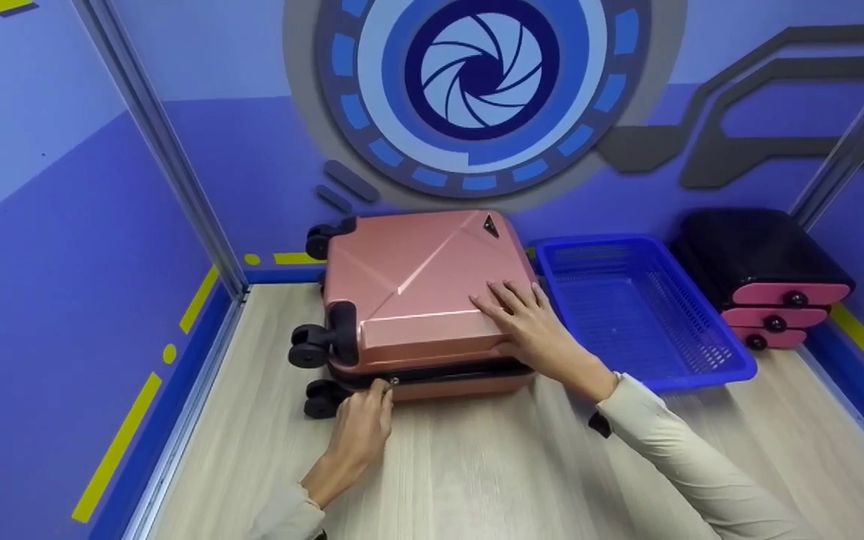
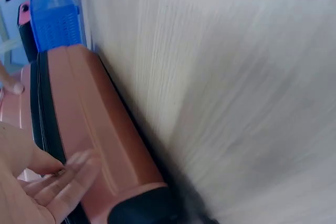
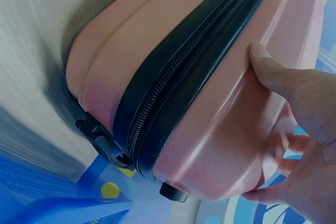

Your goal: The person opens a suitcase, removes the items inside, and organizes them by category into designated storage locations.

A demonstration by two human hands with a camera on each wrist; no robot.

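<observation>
A rose-pink hard-shell suitcase (image 1: 409, 262) lies flat on the table, its black wheels (image 1: 310, 354) pointing left. Along its near side runs a black zipper band (image 3: 178, 72), where two rows of teeth show at the right corner. My left hand (image 1: 362, 424) is at the left part of this band, thumb and fingers pinching the small metal zipper pull (image 1: 394, 381). On the lid's near right corner rests my right hand (image 1: 541, 334), fingers spread over the top and thumb (image 3: 268, 66) against the shell's side.
Right of the suitcase stands a blue plastic basket (image 1: 736, 360) with perforated walls. Beyond it, at the back right, is a black box with pink drawers (image 1: 766, 296). Blue-purple panels (image 1: 214, 157) enclose the table (image 1: 462, 465) at the left, back and right.
</observation>
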